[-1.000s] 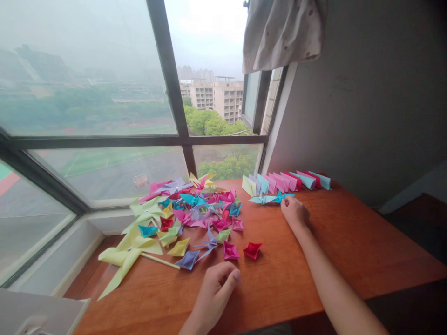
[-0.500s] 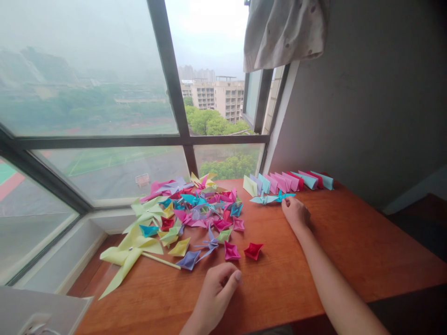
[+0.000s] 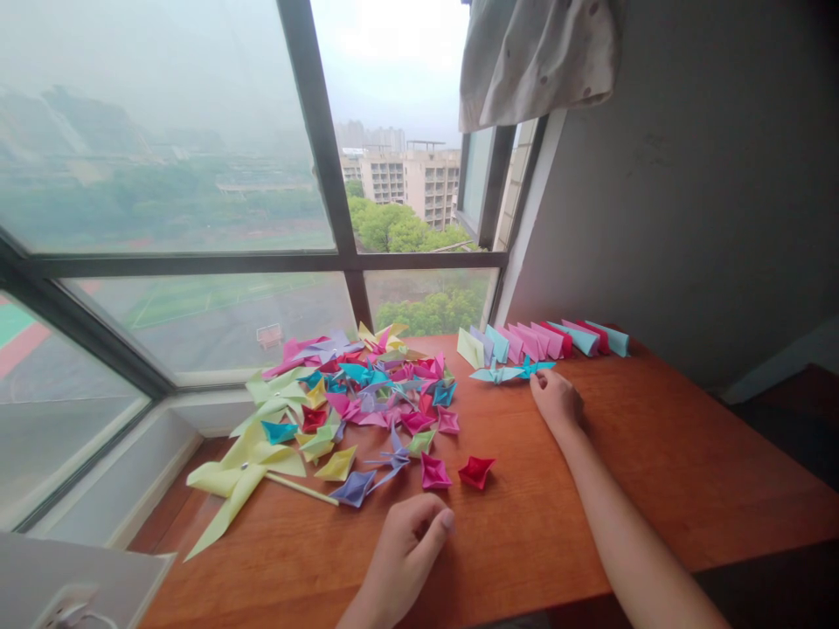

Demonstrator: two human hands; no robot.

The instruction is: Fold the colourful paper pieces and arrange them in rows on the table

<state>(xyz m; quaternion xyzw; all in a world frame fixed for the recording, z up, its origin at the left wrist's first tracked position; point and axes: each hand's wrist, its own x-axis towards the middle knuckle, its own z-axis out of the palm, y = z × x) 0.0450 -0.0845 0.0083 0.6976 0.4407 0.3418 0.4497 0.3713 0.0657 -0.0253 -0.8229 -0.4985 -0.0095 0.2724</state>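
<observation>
My right hand (image 3: 557,400) reaches to the back of the table, fingers closed at the near side of a bright blue paper crane (image 3: 534,369). Its fingertips are pinched on the crane's edge. A light blue paper crane (image 3: 496,374) sits just left of that one. My left hand (image 3: 414,546) rests on the wood at the front, fingers curled in with nothing visible in them. Nearest to it are a magenta paper boat (image 3: 434,472), a red paper boat (image 3: 476,472) and a purple paper boat (image 3: 354,488).
Left of centre spreads a heap of folded paper cranes and boats (image 3: 373,393). A pale yellow pinwheel (image 3: 246,472) lies at its left. A row of folded paper pieces (image 3: 524,342) stands along the back of the wooden table (image 3: 655,472), near a window and grey wall (image 3: 688,192).
Both hands and the paper pieces keep their places. Only the camera view has shifted very slightly.
</observation>
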